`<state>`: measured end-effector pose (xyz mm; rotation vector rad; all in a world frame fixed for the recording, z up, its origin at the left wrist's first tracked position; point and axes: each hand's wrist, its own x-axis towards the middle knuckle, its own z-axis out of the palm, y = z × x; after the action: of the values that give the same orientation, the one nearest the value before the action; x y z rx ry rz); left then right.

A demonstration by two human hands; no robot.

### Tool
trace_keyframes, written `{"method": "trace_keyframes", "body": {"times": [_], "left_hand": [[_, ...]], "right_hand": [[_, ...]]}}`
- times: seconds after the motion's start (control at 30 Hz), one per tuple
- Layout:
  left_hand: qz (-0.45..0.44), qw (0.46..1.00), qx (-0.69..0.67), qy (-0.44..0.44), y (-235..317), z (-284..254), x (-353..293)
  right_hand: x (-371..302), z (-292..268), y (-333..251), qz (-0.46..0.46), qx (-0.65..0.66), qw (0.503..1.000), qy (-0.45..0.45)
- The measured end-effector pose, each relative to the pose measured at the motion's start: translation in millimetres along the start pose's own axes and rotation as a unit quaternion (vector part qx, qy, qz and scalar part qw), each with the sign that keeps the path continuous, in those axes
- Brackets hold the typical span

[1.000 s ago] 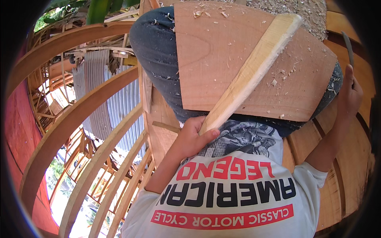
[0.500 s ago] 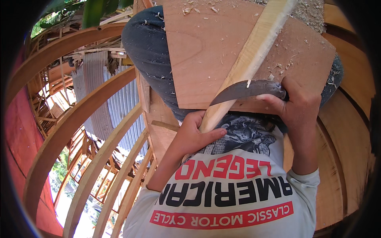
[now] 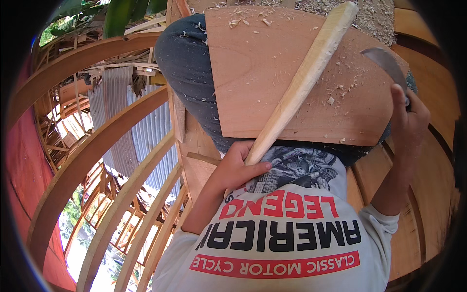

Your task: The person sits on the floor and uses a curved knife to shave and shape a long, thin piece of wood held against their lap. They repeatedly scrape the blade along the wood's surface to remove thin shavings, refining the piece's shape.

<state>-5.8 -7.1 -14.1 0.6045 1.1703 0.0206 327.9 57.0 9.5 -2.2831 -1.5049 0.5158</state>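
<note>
My left hand sits just below the centre of the frame, its fingers wrapped tight round the lower end of a long pale wooden stick, roughly shaved and round. The stick runs up and to the right from my grip, lying across a flat reddish-brown plywood board that rests on my lap over dark grey trousers. Its far end reaches just past the board's top edge, near the upper right of the frame.

My right hand is at the right edge of the frame, raised clear of the stick, fingers closed round the handle of a curved dark metal blade. The blade's tip points up and left, over the board's right corner, apart from the stick with open board between them.

Pale wood shavings lie scattered over the board, thickest to the right of the stick and along the top edge. The board's lower edge runs just above my left hand, and its left edge drops straight beside my knee.

To the left of the frame, curved timber ribs sweep downward with open gaps between them, and corrugated metal sheeting shows beyond. Orange-brown wooden planks close in on the right side, just beside my right forearm.
</note>
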Motion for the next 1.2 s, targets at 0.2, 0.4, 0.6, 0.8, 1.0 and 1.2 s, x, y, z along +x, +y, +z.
{"method": "trace_keyframes", "body": {"times": [0.2, 0.4, 0.6, 0.8, 1.0, 1.2], "left_hand": [[0.011, 0.998, -0.056, -0.029, 4, -2, 2], [0.015, 0.993, -0.068, -0.091, 4, -11, 5], [0.013, 0.98, -0.134, -0.145, 3, -15, 13], [0.004, 0.977, -0.137, -0.166, 3, -18, 11], [-0.023, 0.972, -0.155, -0.175, 4, -21, 15], [-0.027, 0.961, -0.202, -0.189, 0, -21, 18]], "right_hand": [[-48, 37, -48, -0.159, 0.034, 0.972, -0.169], [41, 5, 11, 0.081, -0.005, 0.994, 0.074], [36, -16, 28, 0.074, 0.072, 0.994, 0.018], [3, 24, -35, -0.159, -0.013, 0.985, -0.06], [5, 33, -42, -0.167, -0.04, 0.984, -0.043], [18, 27, -36, -0.145, -0.06, 0.987, -0.033]]}}
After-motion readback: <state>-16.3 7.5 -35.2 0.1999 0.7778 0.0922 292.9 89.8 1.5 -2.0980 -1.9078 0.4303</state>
